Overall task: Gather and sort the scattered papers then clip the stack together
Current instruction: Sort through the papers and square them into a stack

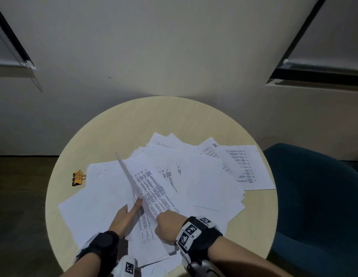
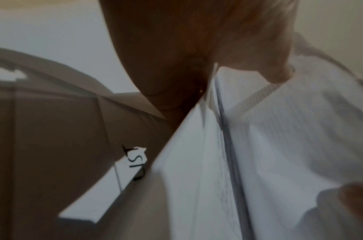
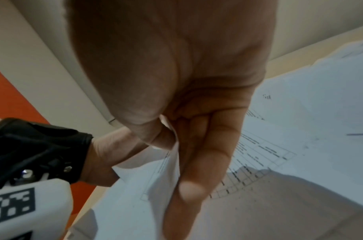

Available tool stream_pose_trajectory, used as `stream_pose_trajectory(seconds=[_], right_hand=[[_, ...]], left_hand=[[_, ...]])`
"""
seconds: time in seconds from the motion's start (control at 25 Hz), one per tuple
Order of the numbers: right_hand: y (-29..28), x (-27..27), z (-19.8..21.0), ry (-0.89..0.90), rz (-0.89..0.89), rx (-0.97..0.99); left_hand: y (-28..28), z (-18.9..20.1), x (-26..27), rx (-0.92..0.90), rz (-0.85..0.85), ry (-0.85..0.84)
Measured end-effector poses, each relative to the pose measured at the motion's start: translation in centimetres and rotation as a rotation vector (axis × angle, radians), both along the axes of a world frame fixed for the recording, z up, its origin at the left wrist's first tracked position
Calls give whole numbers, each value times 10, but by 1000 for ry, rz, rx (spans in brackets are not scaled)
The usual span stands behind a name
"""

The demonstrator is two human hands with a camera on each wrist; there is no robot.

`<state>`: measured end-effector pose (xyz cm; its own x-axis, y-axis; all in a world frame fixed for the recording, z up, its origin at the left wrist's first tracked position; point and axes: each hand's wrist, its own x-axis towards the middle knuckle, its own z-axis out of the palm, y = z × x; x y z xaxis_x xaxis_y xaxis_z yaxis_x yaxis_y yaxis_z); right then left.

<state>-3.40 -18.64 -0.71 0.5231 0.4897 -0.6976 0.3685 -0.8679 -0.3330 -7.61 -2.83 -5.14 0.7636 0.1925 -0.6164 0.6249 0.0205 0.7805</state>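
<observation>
Head view: a printed sheet (image 1: 148, 188) is held up on its edge between the two hands, its long axis running away from the person. It is pinched at its near end by the right hand (image 1: 168, 226), while the left hand (image 1: 124, 216) is laid flat along its left face, fingers straight. The scattered papers (image 1: 204, 176) are spread mostly to the right, nearer the right hand; the orange binder clip (image 1: 78, 178) lies well apart on the left of the round table (image 1: 134, 120). Only in the right wrist view is the thumb (image 3: 156, 139) seen pressing the sheet against the fingers (image 3: 197, 178).
</observation>
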Motion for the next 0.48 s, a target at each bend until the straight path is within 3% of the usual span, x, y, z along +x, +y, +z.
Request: stream_pose_trajectory(seconds=[0.04, 0.12, 0.2, 0.28, 0.36, 0.48], right_hand=[[2, 0, 1, 22, 4, 12], [6, -1, 2, 106, 28, 67], [4, 1, 1, 166, 35, 154], [-6, 13, 3, 160, -55, 326], [-29, 41, -6, -2, -286, 464], [-88, 89, -33, -355, -469, 329]], left_hand=[[-2, -1, 1, 2, 12, -15], [0, -4, 2, -187, 34, -88], [3, -5, 6, -309, 90, -45], [3, -6, 6, -175, 112, 12], [4, -10, 5, 36, 41, 10], [10, -25, 5, 161, 6, 33]])
